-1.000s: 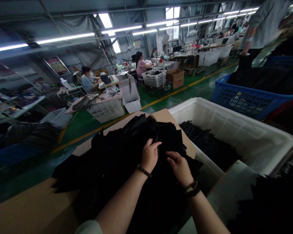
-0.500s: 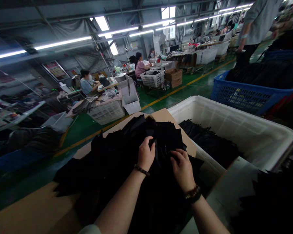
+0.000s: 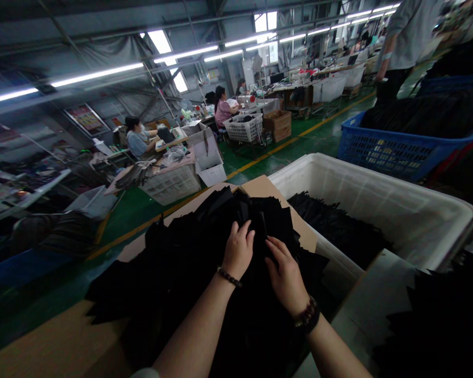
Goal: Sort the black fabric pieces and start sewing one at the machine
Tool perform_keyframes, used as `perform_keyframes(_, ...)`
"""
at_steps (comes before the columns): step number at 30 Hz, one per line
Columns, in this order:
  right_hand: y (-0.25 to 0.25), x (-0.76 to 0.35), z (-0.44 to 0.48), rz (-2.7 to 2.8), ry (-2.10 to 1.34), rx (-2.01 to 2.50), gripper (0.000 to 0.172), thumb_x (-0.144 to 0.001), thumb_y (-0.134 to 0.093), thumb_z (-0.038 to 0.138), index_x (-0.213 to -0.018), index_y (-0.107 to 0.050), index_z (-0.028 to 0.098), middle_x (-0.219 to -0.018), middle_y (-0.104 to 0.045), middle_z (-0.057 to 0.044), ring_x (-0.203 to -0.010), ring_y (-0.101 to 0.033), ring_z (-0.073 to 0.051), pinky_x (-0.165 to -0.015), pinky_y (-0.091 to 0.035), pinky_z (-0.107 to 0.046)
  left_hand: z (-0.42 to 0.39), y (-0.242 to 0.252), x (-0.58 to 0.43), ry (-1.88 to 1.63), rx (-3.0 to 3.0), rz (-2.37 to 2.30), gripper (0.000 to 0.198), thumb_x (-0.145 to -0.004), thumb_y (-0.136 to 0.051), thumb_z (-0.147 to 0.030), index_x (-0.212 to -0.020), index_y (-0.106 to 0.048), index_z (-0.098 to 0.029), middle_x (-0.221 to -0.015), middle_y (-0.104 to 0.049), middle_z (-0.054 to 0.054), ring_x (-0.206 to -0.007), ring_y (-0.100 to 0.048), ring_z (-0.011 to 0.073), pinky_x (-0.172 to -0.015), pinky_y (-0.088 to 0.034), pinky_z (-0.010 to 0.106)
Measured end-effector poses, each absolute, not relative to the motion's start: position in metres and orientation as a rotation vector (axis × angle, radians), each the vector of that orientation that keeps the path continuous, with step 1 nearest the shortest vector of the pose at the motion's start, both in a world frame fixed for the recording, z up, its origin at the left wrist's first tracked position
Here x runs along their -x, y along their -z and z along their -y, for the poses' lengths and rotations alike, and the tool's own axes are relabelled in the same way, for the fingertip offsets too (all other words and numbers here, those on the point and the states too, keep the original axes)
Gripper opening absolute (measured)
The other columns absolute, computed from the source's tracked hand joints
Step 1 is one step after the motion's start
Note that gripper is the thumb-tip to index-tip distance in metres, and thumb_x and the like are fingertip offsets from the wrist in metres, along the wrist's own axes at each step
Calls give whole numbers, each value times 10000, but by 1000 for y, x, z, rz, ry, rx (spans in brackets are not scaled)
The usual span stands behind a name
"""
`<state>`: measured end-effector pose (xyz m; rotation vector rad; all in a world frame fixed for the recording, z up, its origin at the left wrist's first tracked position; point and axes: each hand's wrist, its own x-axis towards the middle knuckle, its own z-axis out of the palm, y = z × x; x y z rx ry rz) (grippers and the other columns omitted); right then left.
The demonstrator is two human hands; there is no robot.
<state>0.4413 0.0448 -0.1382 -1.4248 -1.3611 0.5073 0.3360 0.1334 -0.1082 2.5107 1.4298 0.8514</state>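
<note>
A big heap of black fabric pieces (image 3: pixel 189 262) lies on a brown cardboard-topped table (image 3: pixel 59 341) in front of me. My left hand (image 3: pixel 238 249) rests on the heap, fingers curled round a piece near the top. My right hand (image 3: pixel 286 273) sits just to its right, fingers bent and pinching the black fabric too. Both wrists wear bead bracelets. What exactly each hand pinches is hard to separate from the dark pile.
A white plastic bin (image 3: pixel 378 205) with black pieces stands right of the table. A blue crate (image 3: pixel 402 149) full of dark fabric is behind it. More black pieces lie at lower right (image 3: pixel 437 325). Seated workers (image 3: pixel 136 137) and a standing person (image 3: pixel 402 42) are farther off.
Both hands shifted slightly within the heap: the right hand slid left toward the left hand, and the left fingers re-gripped the fabric. The view tilted a little.
</note>
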Motion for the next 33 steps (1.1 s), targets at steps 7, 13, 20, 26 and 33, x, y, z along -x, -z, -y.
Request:
perform_keyframes(7,120,-433,-42,1361,-709,1216,365,-778,-437,126,-1119,-539,204,-1211,-491,-70,-1128,-456,-198,-968,-378,-373,-131,97,-337,-931,-2432,-1361,222,-820,-492,-206,-642,-608,-141,-796,-593,62,-719,-583,160,-675,-485,262)
perform_keyframes(13,151,-455,-46,989,-700,1450,250,-732,-511,250,-939,-598,140,-997,-557,-119,-789,-586,-201,-786,-472,-406,-136,102,-332,-989,-2399,-1425,106,-801,-530,-162,-773,-628,-134,-846,-629,85,-806,-601,197,-729,-489,289)
perform_keyframes(20,166,-462,-52,866,-929,1396,435,-728,-509,346,-1093,-551,113,-939,-627,-110,-738,-621,-193,-620,-530,-333,-135,102,-333,-1073,-2421,-1273,532,-820,-449,-75,-1320,-311,-193,-1214,-493,102,-1103,-490,194,-929,-427,324)
perform_keyframes(26,166,-463,-64,825,-914,1397,452,-707,-532,363,-1102,-555,145,-1263,-425,-144,-845,-603,-198,-624,-541,-319,-133,100,-333,-877,-2485,-1313,321,-801,-402,-32,-951,-649,-171,-1032,-547,92,-945,-573,197,-840,-488,311)
perform_keyframes(33,158,-469,-74,1002,-745,1445,347,-712,-517,237,-1042,-603,172,-1090,-535,-93,-977,-533,-226,-835,-465,-402,-130,96,-336,-929,-2468,-1343,246,-766,-495,-76,-949,-628,-173,-1050,-553,89,-961,-564,213,-857,-477,334)
